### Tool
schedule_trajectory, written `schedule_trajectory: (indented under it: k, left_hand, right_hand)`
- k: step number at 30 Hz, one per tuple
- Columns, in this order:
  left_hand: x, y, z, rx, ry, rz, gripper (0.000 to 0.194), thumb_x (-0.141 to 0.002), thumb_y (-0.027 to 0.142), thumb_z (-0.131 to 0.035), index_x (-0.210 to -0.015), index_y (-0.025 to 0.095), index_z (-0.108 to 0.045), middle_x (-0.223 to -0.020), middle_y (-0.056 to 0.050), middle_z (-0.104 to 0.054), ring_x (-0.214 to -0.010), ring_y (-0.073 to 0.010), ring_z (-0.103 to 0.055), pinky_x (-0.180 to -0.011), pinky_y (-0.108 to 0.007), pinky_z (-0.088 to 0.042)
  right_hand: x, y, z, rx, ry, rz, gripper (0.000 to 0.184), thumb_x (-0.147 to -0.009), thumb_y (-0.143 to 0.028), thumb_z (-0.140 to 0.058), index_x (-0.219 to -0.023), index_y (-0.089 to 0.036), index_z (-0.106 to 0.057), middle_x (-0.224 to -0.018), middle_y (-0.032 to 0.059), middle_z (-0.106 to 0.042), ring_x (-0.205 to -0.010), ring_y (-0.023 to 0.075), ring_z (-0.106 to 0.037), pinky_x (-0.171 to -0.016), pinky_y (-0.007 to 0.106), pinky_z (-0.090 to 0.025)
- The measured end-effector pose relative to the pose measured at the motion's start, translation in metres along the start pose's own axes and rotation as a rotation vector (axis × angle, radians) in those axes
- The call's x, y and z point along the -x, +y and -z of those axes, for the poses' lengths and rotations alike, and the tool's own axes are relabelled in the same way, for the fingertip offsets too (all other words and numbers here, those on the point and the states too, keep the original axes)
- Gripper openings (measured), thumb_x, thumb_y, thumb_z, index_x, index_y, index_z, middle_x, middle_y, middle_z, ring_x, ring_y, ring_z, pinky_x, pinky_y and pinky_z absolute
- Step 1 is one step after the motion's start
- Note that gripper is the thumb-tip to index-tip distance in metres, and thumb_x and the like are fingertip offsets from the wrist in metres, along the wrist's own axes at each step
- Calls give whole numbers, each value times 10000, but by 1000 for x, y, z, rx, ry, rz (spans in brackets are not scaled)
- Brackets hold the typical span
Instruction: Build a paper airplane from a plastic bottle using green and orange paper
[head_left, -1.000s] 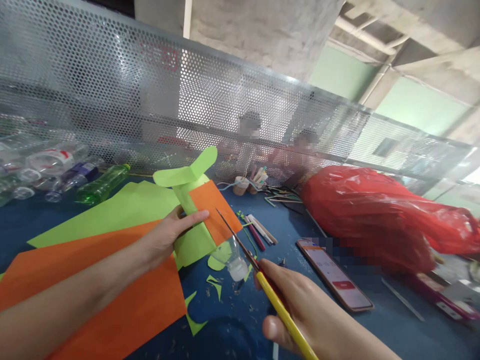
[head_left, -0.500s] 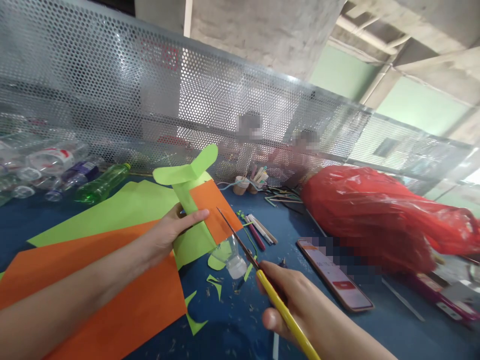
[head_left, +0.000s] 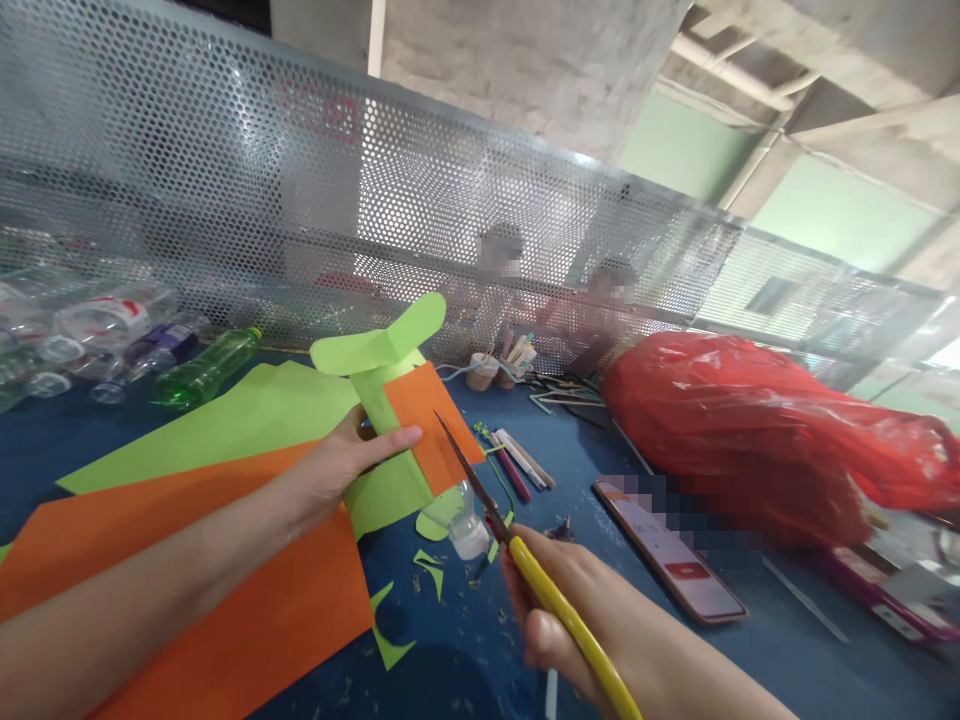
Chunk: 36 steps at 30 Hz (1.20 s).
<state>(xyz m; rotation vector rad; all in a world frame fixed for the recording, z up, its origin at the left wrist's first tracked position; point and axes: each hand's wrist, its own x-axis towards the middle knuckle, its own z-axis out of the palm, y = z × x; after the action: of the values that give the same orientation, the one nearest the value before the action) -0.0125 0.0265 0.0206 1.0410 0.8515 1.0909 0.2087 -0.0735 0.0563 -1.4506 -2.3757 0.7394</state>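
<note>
My left hand (head_left: 371, 440) grips a folded green paper shape (head_left: 386, 490) together with an orange piece of paper (head_left: 416, 400), the thumb pressing on both. Two rounded green lobes stick up at the top of the green shape. In my right hand (head_left: 562, 590) is a pair of scissors (head_left: 551, 595) with a yellow handle. Their dark blades point up and left, lying over the orange piece; whether they touch it I cannot tell. A clear plastic bottle (head_left: 466, 530) lies beneath, its neck toward me, partly hidden by the papers.
Large orange (head_left: 300, 590) and green sheets (head_left: 247, 420) cover the table's left. Several bottles (head_left: 206, 370) lie behind them. Markers (head_left: 517, 465), a phone (head_left: 667, 550) and a red plastic bag (head_left: 735, 430) are to the right. Green scraps (head_left: 390, 640) lie in front. A perforated metal screen (head_left: 420, 200) stands behind.
The scissors and my right hand have shifted slightly left. The green shape and orange piece in my left hand have moved a little right, with the top lobes tilting slightly.
</note>
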Motion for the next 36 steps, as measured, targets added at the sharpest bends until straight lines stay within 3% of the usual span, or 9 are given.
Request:
schedule_trajectory:
  k: [10, 25, 36]
  left_hand:
    - [5, 3, -6, 27, 44, 16, 634, -630, 354, -815, -1184, 195, -551, -1203, -136, -642, -1040, -296, -639, -861, -391, -540]
    - [10, 2, -14, -2, 80, -18, 660, -624, 364, -817, -1168, 162, -502, -1157, -154, -660, -992, -291, -657, -729, -334, -573]
    - [12, 5, -15, -4, 84, -22, 664, -614, 392, -819, -1151, 170, -496, -1122, -130, -670, -962, -265, -664, -749, -336, -568]
  right_hand:
    - [-5, -5, -2, 36, 43, 82, 642, -856, -742, -193, -844, -182, -507, -747, 65, -601, -615, 168, -544, -556, 276, -458]
    - [-7, -6, 1, 93, 45, 77, 666, -858, -743, -158, -883, -177, -508, -761, 76, -608, -621, 186, -566, -560, 297, -471]
    - [-2, -10, 4, 103, 83, 69, 692, -841, -765, -191, -904, -164, -527, -754, 77, -630, -591, 177, -569, -528, 275, -452]
